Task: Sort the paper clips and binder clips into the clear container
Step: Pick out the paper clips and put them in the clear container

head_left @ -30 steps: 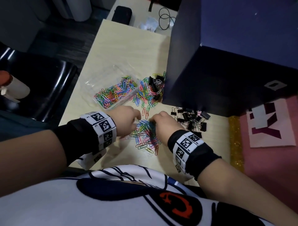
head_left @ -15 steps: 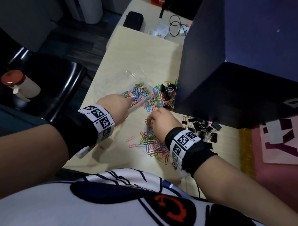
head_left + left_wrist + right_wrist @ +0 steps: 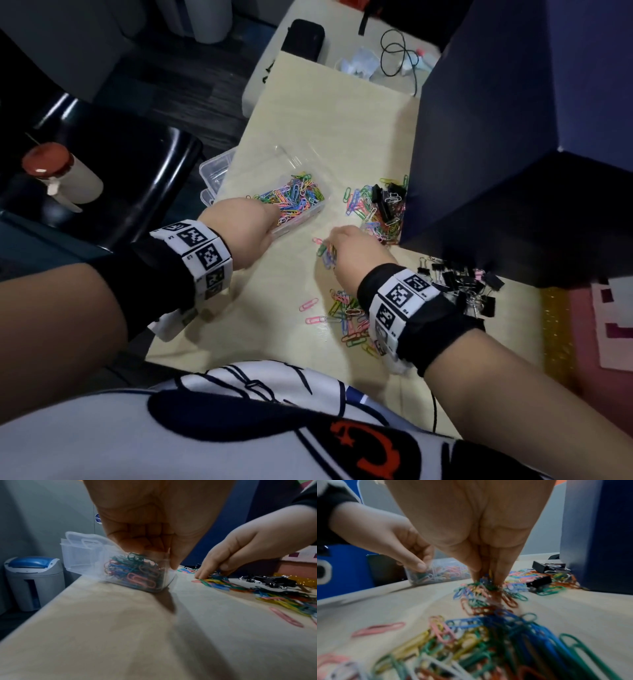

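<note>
A clear container (image 3: pixel 317 209) full of coloured paper clips sits mid-table, and my left hand (image 3: pixel 274 219) grips its near end. In the left wrist view the container (image 3: pixel 137 577) is tilted under my left hand (image 3: pixel 159 559). My right hand (image 3: pixel 330 246) pinches a bunch of paper clips (image 3: pixel 327 257) just above the table, with my right hand's fingertips (image 3: pixel 500 573) closed on the bunch (image 3: pixel 481 588). Loose paper clips (image 3: pixel 346 315) lie by my right wrist. A mixed pile of paper clips and black binder clips (image 3: pixel 380 209) lies against the blue box. More binder clips (image 3: pixel 462 284) lie at the right.
A big dark blue box (image 3: pixel 513 137) walls off the table's right side. Clear plastic lids or trays (image 3: pixel 215 171) hang over the left table edge. A black chair (image 3: pixel 144 185) with a red-capped bottle (image 3: pixel 58 174) stands left. A black pouch (image 3: pixel 303 39) and cable (image 3: pixel 397 58) lie far back.
My left hand left the near pile and took hold of the container's near end. My right hand moved forward from the pile with a pinched bunch of paper clips.
</note>
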A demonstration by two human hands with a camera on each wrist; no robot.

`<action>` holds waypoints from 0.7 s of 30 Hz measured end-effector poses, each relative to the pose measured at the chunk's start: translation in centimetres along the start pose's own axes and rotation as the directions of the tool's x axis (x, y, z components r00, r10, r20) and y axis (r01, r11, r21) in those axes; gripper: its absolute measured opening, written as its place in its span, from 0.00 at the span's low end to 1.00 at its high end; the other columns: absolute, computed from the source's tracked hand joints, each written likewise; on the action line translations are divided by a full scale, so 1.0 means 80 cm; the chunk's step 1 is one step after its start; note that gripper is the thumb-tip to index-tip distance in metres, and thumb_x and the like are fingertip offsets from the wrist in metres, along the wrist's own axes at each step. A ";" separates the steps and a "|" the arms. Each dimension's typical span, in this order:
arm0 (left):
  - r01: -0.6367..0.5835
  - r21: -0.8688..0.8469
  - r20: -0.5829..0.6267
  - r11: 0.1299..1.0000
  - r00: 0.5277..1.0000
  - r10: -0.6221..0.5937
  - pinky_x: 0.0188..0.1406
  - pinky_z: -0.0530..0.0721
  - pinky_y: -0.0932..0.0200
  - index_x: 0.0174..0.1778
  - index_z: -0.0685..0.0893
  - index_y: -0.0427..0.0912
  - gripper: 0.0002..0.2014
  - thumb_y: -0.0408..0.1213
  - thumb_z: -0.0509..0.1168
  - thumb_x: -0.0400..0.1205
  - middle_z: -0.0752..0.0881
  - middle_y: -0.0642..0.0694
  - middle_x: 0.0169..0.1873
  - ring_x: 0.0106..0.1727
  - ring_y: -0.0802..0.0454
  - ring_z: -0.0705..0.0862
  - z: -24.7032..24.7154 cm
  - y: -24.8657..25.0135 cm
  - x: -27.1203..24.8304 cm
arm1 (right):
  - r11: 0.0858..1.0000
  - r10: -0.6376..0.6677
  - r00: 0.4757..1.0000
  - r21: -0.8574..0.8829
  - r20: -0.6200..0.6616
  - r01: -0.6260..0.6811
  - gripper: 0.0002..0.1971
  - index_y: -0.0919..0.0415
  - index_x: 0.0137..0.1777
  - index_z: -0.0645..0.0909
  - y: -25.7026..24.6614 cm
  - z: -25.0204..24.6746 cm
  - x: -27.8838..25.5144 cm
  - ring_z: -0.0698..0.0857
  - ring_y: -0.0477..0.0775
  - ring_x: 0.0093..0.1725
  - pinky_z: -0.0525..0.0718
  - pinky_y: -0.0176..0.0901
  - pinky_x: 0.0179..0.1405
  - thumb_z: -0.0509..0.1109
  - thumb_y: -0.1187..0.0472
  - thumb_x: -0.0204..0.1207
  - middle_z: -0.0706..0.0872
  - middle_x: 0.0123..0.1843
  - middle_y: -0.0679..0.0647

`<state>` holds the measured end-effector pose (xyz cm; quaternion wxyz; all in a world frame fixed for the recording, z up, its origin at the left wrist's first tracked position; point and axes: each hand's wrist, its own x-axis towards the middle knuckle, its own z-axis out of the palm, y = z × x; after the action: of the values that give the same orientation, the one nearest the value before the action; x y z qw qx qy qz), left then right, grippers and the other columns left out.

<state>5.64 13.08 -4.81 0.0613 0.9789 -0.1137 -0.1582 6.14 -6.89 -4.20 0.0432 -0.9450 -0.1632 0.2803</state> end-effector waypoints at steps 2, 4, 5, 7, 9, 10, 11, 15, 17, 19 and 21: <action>-0.004 -0.012 -0.001 1.000 1.000 0.004 0.42 0.81 0.51 0.43 0.74 0.44 0.07 0.43 0.59 0.81 0.84 0.43 0.43 0.45 0.40 0.81 0.001 -0.002 0.002 | 1.000 0.006 1.000 -0.009 -0.011 -0.006 0.21 0.65 0.72 0.74 -0.005 -0.002 0.003 0.75 0.64 0.70 0.74 0.52 0.68 0.58 0.69 0.78 0.72 0.71 0.61; -0.012 -0.031 -0.007 0.999 1.000 0.012 0.43 0.81 0.50 0.43 0.74 0.44 0.07 0.44 0.60 0.81 0.83 0.43 0.44 0.47 0.39 0.82 0.003 -0.002 0.003 | 0.995 0.049 0.996 0.085 -0.074 -0.042 0.22 0.63 0.71 0.76 -0.005 -0.005 0.015 0.75 0.63 0.69 0.74 0.51 0.69 0.58 0.70 0.77 0.73 0.69 0.61; -0.015 -0.038 -0.009 0.999 1.000 0.014 0.44 0.82 0.50 0.43 0.73 0.45 0.07 0.44 0.60 0.81 0.83 0.43 0.44 0.47 0.39 0.82 0.004 -0.002 0.004 | 0.990 0.075 0.990 0.131 -0.121 -0.059 0.23 0.62 0.70 0.76 -0.003 -0.009 0.025 0.74 0.62 0.70 0.73 0.50 0.69 0.58 0.72 0.76 0.72 0.69 0.60; -0.016 -0.049 -0.005 0.999 1.000 0.016 0.46 0.82 0.48 0.43 0.73 0.45 0.07 0.44 0.60 0.81 0.83 0.43 0.45 0.48 0.39 0.82 0.005 -0.003 0.004 | 0.979 0.133 0.974 0.178 -0.185 -0.100 0.23 0.61 0.72 0.73 -0.001 -0.018 0.042 0.71 0.61 0.73 0.71 0.49 0.71 0.57 0.72 0.77 0.69 0.73 0.59; -0.021 -0.052 0.000 0.998 1.000 0.021 0.47 0.82 0.47 0.44 0.73 0.45 0.07 0.45 0.60 0.82 0.83 0.43 0.46 0.49 0.39 0.81 0.007 -0.004 0.004 | 0.977 0.146 0.972 0.181 -0.183 -0.113 0.23 0.63 0.76 0.67 0.002 -0.020 0.059 0.66 0.60 0.77 0.66 0.48 0.74 0.56 0.69 0.81 0.64 0.79 0.59; -0.026 -0.049 0.001 0.998 1.000 0.026 0.48 0.82 0.47 0.43 0.72 0.45 0.07 0.45 0.60 0.82 0.83 0.43 0.46 0.49 0.39 0.81 0.007 -0.005 0.004 | 0.982 0.138 0.978 0.154 -0.159 -0.113 0.23 0.64 0.77 0.65 0.004 -0.017 0.067 0.64 0.60 0.79 0.64 0.49 0.76 0.56 0.67 0.82 0.62 0.80 0.61; -0.030 -0.047 0.002 0.998 1.000 0.030 0.48 0.82 0.47 0.43 0.71 0.46 0.07 0.45 0.60 0.82 0.83 0.42 0.46 0.49 0.39 0.81 0.008 -0.005 0.004 | 0.987 0.129 0.982 0.115 -0.140 -0.114 0.23 0.67 0.77 0.64 0.005 -0.013 0.071 0.63 0.62 0.79 0.63 0.51 0.77 0.56 0.66 0.82 0.61 0.80 0.63; -0.048 -0.047 -0.012 0.998 0.999 0.048 0.47 0.81 0.48 0.43 0.72 0.45 0.07 0.44 0.60 0.82 0.83 0.42 0.47 0.50 0.38 0.81 0.010 -0.006 0.006 | 0.999 0.022 0.998 -0.036 -0.062 -0.024 0.26 0.73 0.80 0.56 0.001 0.014 0.052 0.54 0.64 0.83 0.55 0.53 0.81 0.53 0.66 0.83 0.53 0.84 0.65; -0.057 -0.047 -0.028 0.997 0.998 0.056 0.46 0.81 0.48 0.44 0.73 0.45 0.07 0.44 0.61 0.82 0.83 0.42 0.47 0.50 0.38 0.82 0.009 -0.004 0.009 | 0.994 -0.086 0.995 -0.069 -0.044 0.083 0.27 0.70 0.82 0.52 -0.001 0.030 0.027 0.48 0.59 0.85 0.47 0.47 0.83 0.51 0.66 0.84 0.48 0.86 0.61; -0.069 -0.055 -0.038 0.996 0.997 0.067 0.45 0.81 0.49 0.41 0.70 0.46 0.08 0.43 0.62 0.81 0.84 0.41 0.47 0.50 0.37 0.82 0.008 0.001 0.014 | 0.995 -0.098 0.994 0.024 -0.052 0.099 0.28 0.64 0.84 0.51 -0.003 0.039 0.002 0.48 0.52 0.85 0.45 0.39 0.81 0.51 0.63 0.85 0.45 0.87 0.56; -0.076 -0.063 -0.040 0.995 0.997 0.074 0.45 0.82 0.48 0.39 0.68 0.48 0.10 0.43 0.62 0.81 0.83 0.41 0.45 0.49 0.37 0.82 0.006 0.008 0.019 | 0.988 -0.134 0.990 0.070 -0.033 0.136 0.28 0.62 0.84 0.54 -0.001 0.045 -0.010 0.51 0.50 0.85 0.46 0.36 0.80 0.53 0.63 0.85 0.48 0.87 0.54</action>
<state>6.76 12.08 -5.61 0.1009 0.9742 -0.1439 -0.1412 3.50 -7.11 -6.79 0.0986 -0.9335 -0.2158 0.2689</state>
